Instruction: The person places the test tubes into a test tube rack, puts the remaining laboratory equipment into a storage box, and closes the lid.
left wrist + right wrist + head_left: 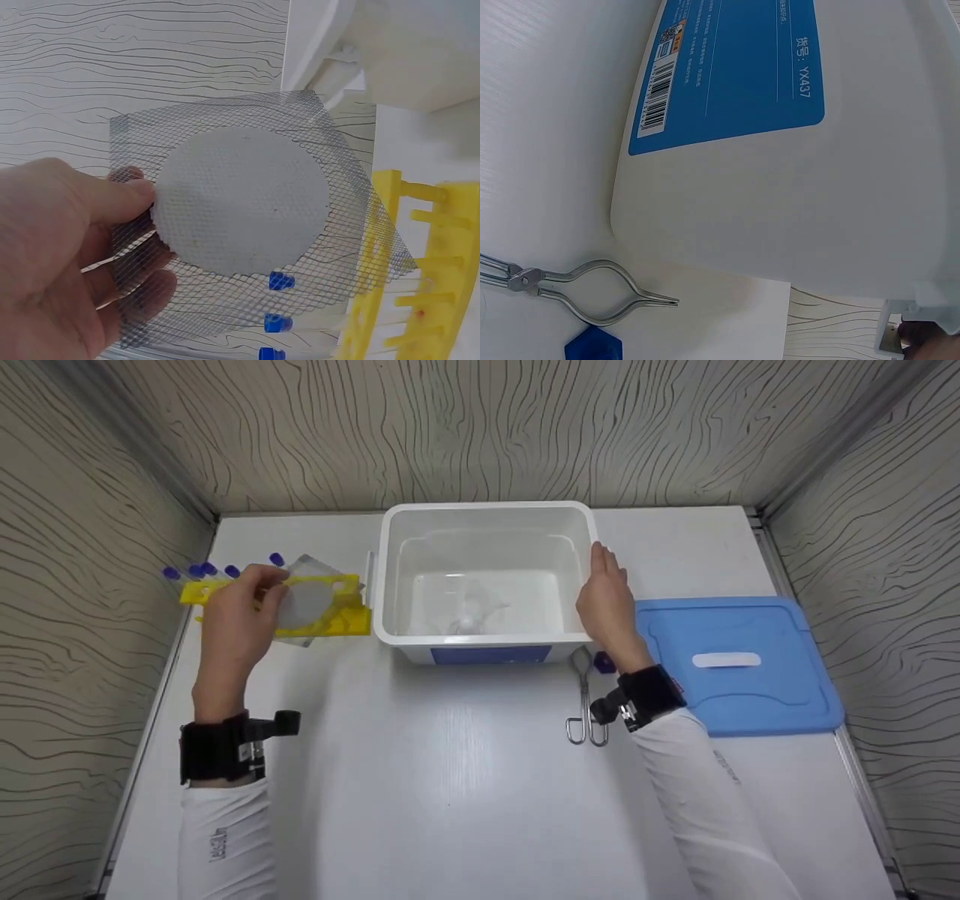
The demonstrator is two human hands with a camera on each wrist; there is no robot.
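Observation:
My left hand (244, 607) (67, 247) pinches a square of wire gauze with a white round centre (306, 601) (244, 199) by its edge, thumb on top, holding it above a yellow tube rack (341, 619) (431, 255). Tubes with blue caps (202, 571) (279, 281) lie in the rack. My right hand (609, 604) rests with straight fingers against the right wall of a white plastic tub (486, 514) (795, 187), which carries a blue label (491, 655) (735, 67). Inside the tub lies something pale that I cannot make out.
Metal tongs (585, 705) (585, 289) lie on the white table in front of the tub's right corner, beside a small blue piece (604, 662) (592, 349). A blue lid (739, 660) lies at the right. Patterned walls enclose the table on three sides.

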